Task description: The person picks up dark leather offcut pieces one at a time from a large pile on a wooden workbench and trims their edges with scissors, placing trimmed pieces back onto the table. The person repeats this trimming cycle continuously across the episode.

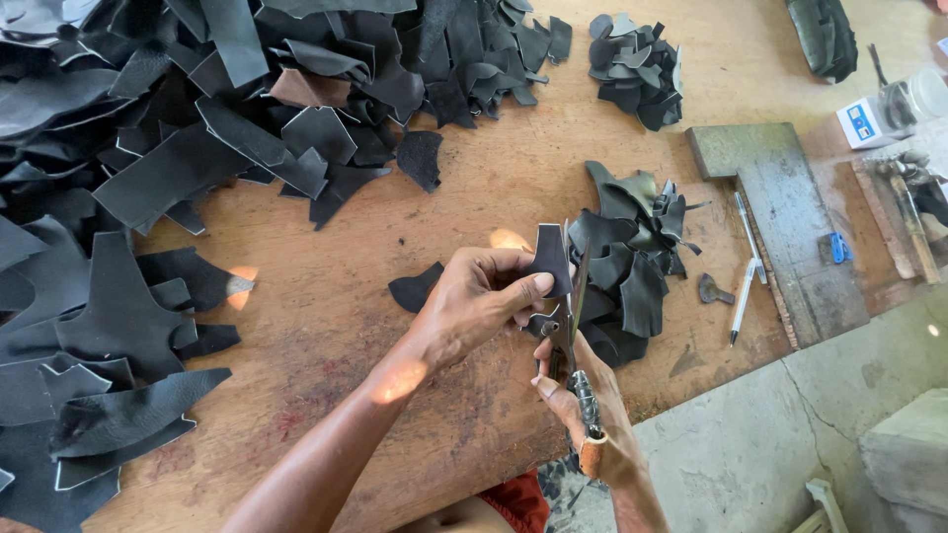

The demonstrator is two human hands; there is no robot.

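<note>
We record a broad brown wooden worktable [474, 188] carrying the whole work. Its far left is covered by a large heap of black cut leather pieces [148, 148], most lying flat and overlapping. A smaller pile of black leather offcuts [632, 266] lies just right of the hands, and a third, compact stack of small black leather pieces [637, 69] sits at the far edge. A grey rectangular stone slab [780, 217] rests to the right, with two slim white pens [746, 266] just beside its left edge. Over the near edge, the left hand [479, 296] is closed in a pinch, thumb against fingers, gripping a small black leather piece [551, 259] held upright above the table. The right hand [583, 415] is wrapped round the handles of a pair of metal scissors [573, 326], whose blades point upward and meet the lower right edge of that piece; we cannot tell how far the blades are parted.
</note>
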